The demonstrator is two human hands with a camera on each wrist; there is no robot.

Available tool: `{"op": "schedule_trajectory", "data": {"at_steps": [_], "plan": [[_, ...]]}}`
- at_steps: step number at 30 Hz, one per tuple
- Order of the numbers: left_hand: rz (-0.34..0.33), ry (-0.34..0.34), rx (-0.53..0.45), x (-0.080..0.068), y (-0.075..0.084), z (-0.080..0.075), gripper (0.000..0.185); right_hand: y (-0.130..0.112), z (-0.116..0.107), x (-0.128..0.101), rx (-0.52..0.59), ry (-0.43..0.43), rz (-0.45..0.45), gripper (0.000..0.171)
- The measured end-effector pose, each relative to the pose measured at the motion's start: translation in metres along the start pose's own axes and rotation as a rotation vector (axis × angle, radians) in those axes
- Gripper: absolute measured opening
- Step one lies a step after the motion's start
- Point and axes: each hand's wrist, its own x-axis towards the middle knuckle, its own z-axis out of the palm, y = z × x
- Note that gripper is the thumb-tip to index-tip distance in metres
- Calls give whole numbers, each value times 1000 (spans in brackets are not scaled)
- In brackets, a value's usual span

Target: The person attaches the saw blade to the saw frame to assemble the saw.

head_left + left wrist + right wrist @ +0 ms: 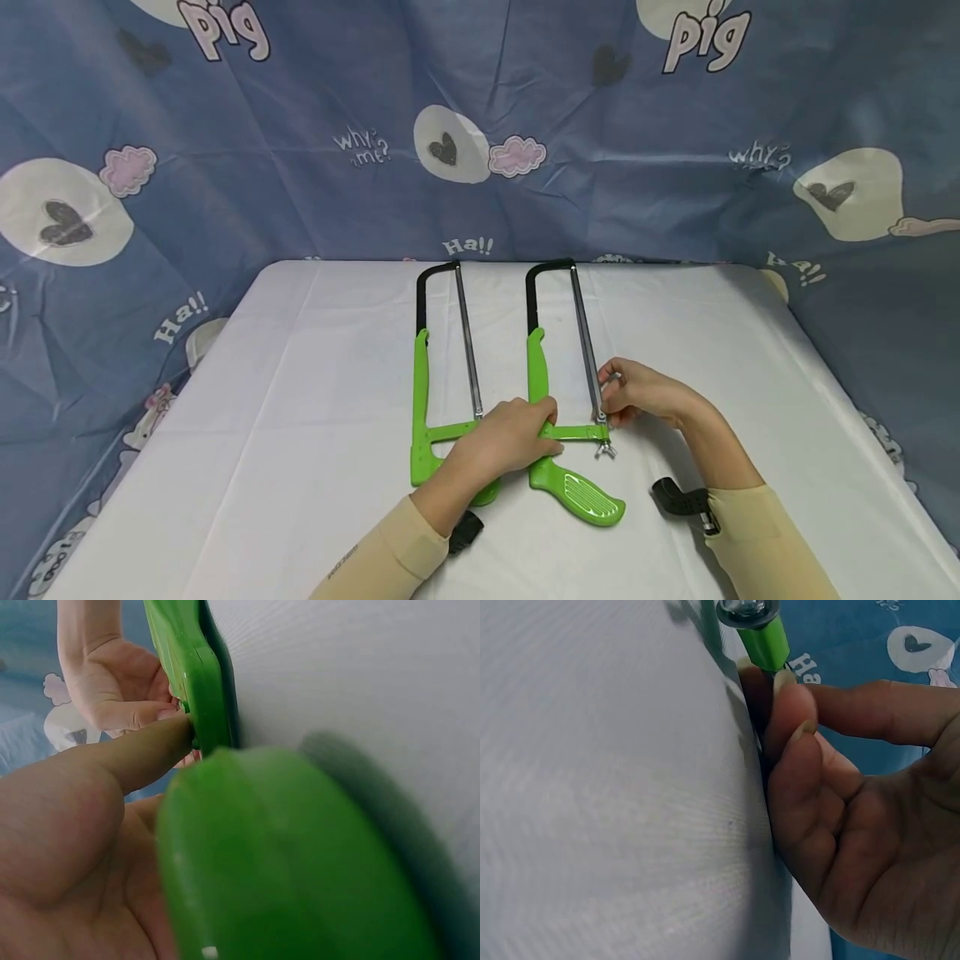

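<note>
Two green hacksaws lie side by side on the white table [315,433]. My left hand [553,429] grips the green crossbar of the right hacksaw [536,375], just above its handle [585,496]. My right hand [609,392] pinches the near end of that saw's blade [585,333], just above the wing nut [604,451]. The left hacksaw [420,392] lies untouched, its handle partly under my left wrist. The left wrist view shows a finger [135,750] pressed against the green frame [195,675]. In the right wrist view my fingertips [795,712] sit beside the green frame end [765,641].
A blue cartoon-print cloth [300,167] hangs behind and around the table. Black camera mounts sit at my right wrist [678,498] and left wrist [465,533]. White table surface spreads to the left and right of the saws.
</note>
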Motion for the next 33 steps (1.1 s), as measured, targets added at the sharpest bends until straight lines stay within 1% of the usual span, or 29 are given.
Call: {"op": "schedule_trajectory", "data": {"at_steps": [4, 9, 19, 33], "plan": [[-2, 0, -6, 0, 0, 0, 25, 0, 0, 1, 1, -19, -9, 45], [0, -1, -9, 1, 0, 0, 25, -1, 1, 2, 9, 1, -1, 46], [5, -4, -5, 1, -2, 0, 26, -1, 2, 3, 28, 4, -14, 47], [12, 2, 10, 1, -3, 1, 27, 0, 1, 4, 49, -12, -7, 47]]}}
